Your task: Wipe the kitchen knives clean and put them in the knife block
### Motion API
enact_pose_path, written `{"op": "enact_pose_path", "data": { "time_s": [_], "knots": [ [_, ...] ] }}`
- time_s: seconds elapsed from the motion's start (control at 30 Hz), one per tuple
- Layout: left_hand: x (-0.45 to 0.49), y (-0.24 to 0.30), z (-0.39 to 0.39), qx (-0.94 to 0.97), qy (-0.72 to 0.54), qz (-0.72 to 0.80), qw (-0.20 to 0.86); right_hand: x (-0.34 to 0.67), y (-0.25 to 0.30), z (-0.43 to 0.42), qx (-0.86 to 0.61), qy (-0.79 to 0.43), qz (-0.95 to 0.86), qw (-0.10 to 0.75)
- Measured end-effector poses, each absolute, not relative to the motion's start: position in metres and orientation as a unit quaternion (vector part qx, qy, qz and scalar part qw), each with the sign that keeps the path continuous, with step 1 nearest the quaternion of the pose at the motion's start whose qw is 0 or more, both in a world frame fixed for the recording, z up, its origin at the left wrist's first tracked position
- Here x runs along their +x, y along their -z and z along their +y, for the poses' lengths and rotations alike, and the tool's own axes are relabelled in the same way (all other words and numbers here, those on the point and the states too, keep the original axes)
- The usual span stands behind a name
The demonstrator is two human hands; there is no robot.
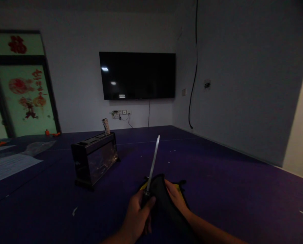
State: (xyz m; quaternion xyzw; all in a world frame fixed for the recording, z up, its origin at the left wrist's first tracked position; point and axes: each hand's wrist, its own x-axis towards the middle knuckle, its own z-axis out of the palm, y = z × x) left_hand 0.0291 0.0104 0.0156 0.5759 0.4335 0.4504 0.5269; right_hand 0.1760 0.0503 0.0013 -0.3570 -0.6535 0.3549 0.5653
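My left hand [138,211] is closed around the dark handle of a long-shafted screwdriver [153,162]. Its thin metal shaft points up and away from me; the tip is too small to make out. My right hand [176,196] grips a black-and-yellow cloth pouch [164,200], its fingers partly hidden behind the raised black flap. The pouch lies just right of the screwdriver handle, close in front of me. To the left stands a black-framed box [81,162] with see-through sides and openings on top. A pale, speckled handle-shaped piece [106,126] sticks up from its far end.
White scraps [74,211] dot the purple surface [217,176]. At left lie a printed sheet [11,166], clear plastic film [38,147] and orange objects [47,132]. A television [137,75] hangs on the back wall; a black cable [192,98] runs down near the corner.
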Motion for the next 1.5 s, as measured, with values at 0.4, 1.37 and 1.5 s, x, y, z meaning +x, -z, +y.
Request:
{"op": "enact_pose_path", "data": {
  "time_s": [0.4, 1.37, 1.5],
  "knots": [
    [0.026, -0.014, 0.012, 0.555, -0.502, 0.437, 0.499, 0.163, -0.030, 0.021, -0.322, -0.262, -0.761, 0.499],
    [0.028, -0.019, 0.006, 0.574, -0.490, 0.425, 0.500, 0.164, -0.025, 0.019, -0.357, -0.195, -0.787, 0.464],
    [0.029, -0.018, 0.006, 0.568, -0.495, 0.423, 0.504, 0.166, -0.024, 0.017, -0.364, -0.170, -0.779, 0.481]
  ]
}}
